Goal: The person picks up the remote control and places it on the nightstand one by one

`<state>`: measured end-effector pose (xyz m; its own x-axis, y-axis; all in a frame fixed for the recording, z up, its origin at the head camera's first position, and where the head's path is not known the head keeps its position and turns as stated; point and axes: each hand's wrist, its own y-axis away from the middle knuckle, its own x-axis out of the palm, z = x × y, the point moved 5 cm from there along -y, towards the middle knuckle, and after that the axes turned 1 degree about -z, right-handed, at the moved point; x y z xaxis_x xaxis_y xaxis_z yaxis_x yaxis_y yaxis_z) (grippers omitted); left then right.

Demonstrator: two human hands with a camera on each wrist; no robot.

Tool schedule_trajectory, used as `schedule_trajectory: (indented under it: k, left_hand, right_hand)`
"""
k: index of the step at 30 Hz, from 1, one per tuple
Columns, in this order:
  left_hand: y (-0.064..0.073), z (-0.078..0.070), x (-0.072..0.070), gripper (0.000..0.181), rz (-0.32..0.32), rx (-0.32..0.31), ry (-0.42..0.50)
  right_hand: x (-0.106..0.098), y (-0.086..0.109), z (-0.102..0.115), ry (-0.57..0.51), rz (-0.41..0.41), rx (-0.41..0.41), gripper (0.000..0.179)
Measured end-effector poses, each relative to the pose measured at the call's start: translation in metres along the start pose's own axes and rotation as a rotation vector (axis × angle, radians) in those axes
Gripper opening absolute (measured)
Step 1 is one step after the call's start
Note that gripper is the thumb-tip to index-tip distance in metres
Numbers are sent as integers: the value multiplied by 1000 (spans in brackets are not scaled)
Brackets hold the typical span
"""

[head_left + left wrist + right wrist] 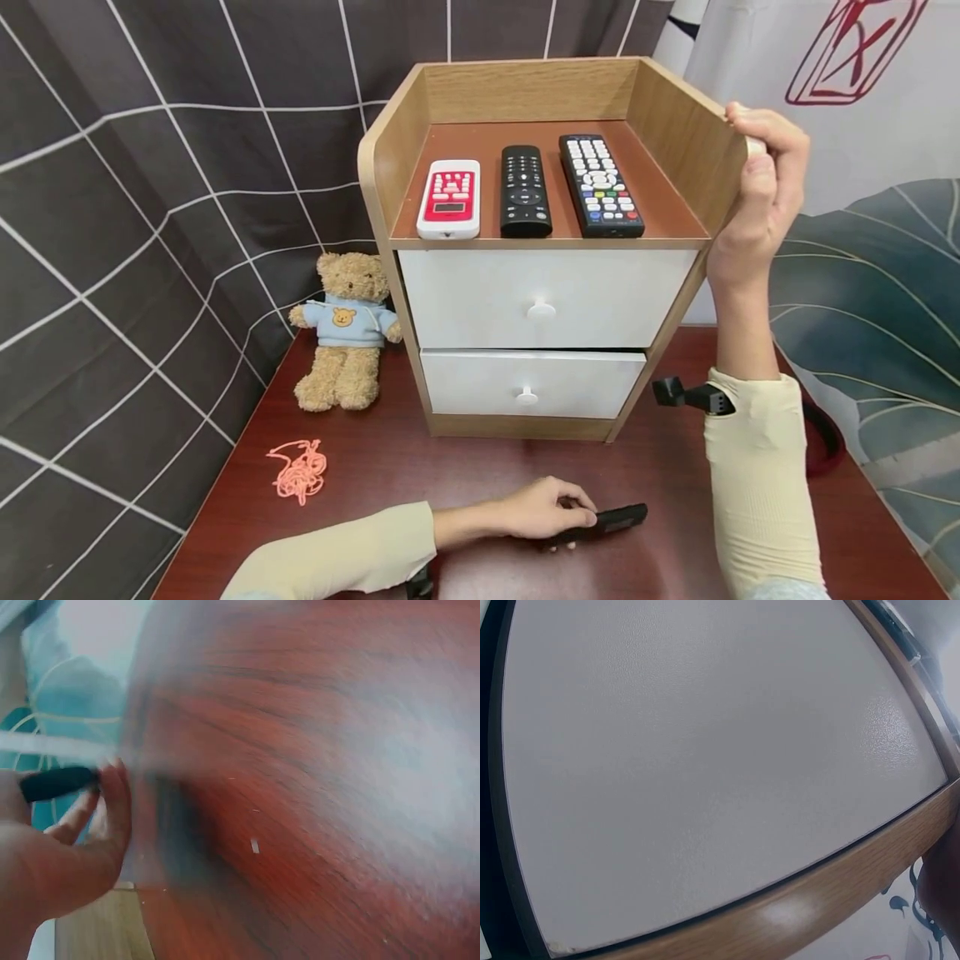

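Observation:
My left hand [543,508] holds a slim black remote control [624,518] low over the front of the red-brown table; fingers and thumb hide part of it. In the left wrist view the same remote [60,782] looks dark and blurred in the fingers. My right hand [765,183] grips the upper front corner of the right side panel of a small wooden drawer cabinet [525,427]. On the cabinet's top shelf lie a red-and-white remote [450,200], a black remote [525,192] and a black remote with white buttons [600,187].
Two white drawers, an upper [472,296] and a lower [472,383], face me, with a dark gap above the lower one. Left of the cabinet sits a teddy bear [345,325] in a blue top. Tangled orange string [302,473] lies in front of it.

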<state>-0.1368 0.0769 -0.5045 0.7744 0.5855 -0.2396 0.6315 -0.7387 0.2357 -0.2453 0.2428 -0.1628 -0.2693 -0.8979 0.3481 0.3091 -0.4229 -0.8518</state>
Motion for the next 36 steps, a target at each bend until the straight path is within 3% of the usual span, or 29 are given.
schedule_trajectory:
  k: [2,4,14,18,24,30,33,36]
  left_hand:
    - [3,-4,-3,23,7,-52,145]
    - [7,-9,-7,25,22,-71,223]
    - [31,-58,-50,30,11,-8,177]
    - [41,-83,-67,31,25,25,120]
    - [54,-124,-91,31,32,62,-57]
    - [68,-185,-113,27,-87,96,-225]
    - [79,-218,-119,25,-157,133,-344]
    - [87,-249,-120,23,-186,188,-434]
  right_hand:
    - [0,0,0,-1,1,-1,32]
    - [0,0,0,0,5,-3,32]
    - [-1,1,-1,-4,4,5,32]
    - [-2,1,0,8,7,3,32]
    - [-2,0,1,20,15,4,32]
    - [-3,0,2,28,17,2,32]
    - [-3,1,1,29,24,1,32]
    - [-2,1,0,31,33,0,32]
